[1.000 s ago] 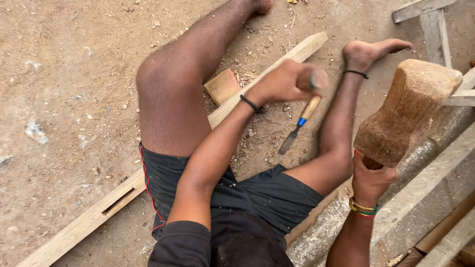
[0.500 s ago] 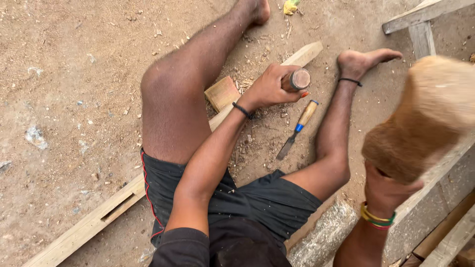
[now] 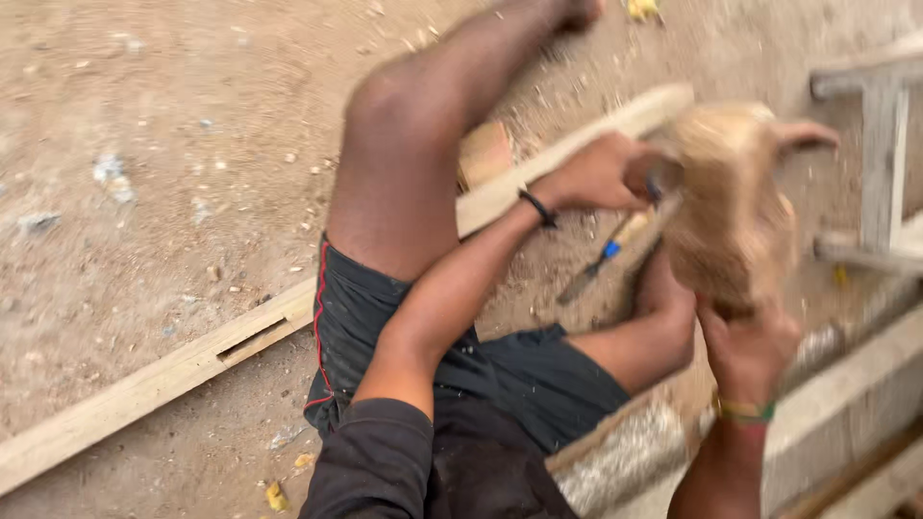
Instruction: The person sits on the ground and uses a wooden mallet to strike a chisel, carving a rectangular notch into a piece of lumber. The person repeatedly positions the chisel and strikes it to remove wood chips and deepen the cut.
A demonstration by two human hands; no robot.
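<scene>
My left hand (image 3: 591,175) grips the round wooden handle of a chisel (image 3: 654,175), held upright on a long pale wooden plank (image 3: 144,394) that lies across the dirt under my legs. In my right hand (image 3: 750,351), which wears bangles at the wrist, is a heavy wooden mallet (image 3: 731,211). It is blurred with motion, and its head is right beside the chisel's top. I cannot tell whether they touch. A second chisel (image 3: 606,255) with a blue collar lies on the ground between my legs.
A small wooden block (image 3: 484,154) sits by the plank near my left knee. A grey wooden frame (image 3: 880,163) stands at the right. A thick beam (image 3: 846,384) runs along the lower right. Wood chips dot the sandy ground.
The mallet has swung down and leftward from its raised place at the right to the chisel's head. My left hand has stayed on the chisel handle at the plank.
</scene>
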